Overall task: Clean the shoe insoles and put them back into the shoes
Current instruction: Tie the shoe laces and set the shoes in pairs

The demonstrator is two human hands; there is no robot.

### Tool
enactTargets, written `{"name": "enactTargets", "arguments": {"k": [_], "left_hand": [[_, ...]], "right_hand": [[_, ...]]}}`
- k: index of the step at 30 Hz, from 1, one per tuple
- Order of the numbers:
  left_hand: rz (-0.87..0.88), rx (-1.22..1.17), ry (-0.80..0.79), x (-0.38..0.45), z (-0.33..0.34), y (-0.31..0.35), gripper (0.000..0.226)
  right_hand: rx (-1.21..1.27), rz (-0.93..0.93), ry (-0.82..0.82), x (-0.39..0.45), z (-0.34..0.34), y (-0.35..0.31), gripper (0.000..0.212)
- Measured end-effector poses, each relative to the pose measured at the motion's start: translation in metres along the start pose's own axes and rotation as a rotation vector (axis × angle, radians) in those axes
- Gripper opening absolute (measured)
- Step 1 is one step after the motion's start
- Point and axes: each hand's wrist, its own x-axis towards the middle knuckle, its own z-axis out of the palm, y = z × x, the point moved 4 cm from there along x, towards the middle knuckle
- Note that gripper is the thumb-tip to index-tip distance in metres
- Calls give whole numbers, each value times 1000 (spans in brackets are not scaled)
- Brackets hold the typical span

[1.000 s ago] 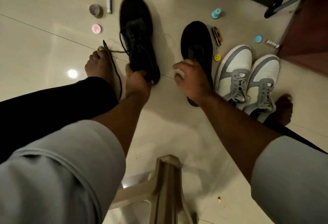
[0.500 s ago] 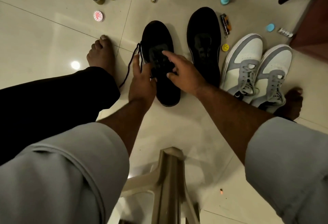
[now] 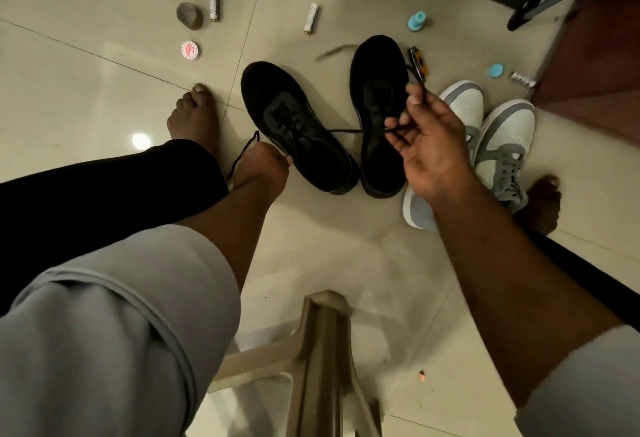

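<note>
Both black shoes sit side by side on the floor tiles point(image 3: 104, 97), left black shoe point(image 3: 298, 128) just beside the right black shoe point(image 3: 379, 117). My right hand point(image 3: 433, 145) is pinched shut on a lace end point(image 3: 346, 130) running from the left shoe. My left hand point(image 3: 265, 166) touches that shoe's near-left edge, second lace point(image 3: 242, 156) by it; can't tell if it's gripping. Insoles not visible. Laces are limp and thin, so pinch near the eyelets. Shoes look light, soft uppers; hold by the heel collar.

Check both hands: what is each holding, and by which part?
Right hand pinches a black shoelace near its free end, between thumb and fingers. Left hand pinches the other lace beside the left black shoe.
</note>
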Motion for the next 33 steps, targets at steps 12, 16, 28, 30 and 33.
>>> {"name": "enactTargets", "arguments": {"k": [12,16,28,30,33], "left_hand": [[-215,-559,-555,-116,-61,78,30],[-130,-444,-458,-135,-73,74,14],[31,-459,-279,-164,-80,60,18],[138,-300,-229,-163,-78,64,19],[265,-85,-229,-163,-75,76,20]], "right_hand": [[-922,-624,-507,-118,50,-2,25],[-920,-686,-460,-142,40,-10,19],[-233,-290,266,-111,-22,-57,39],[-448,-289,210,-90,-16,-53,56],[-1022,-343,-338,-74,35,-27,66]]}}
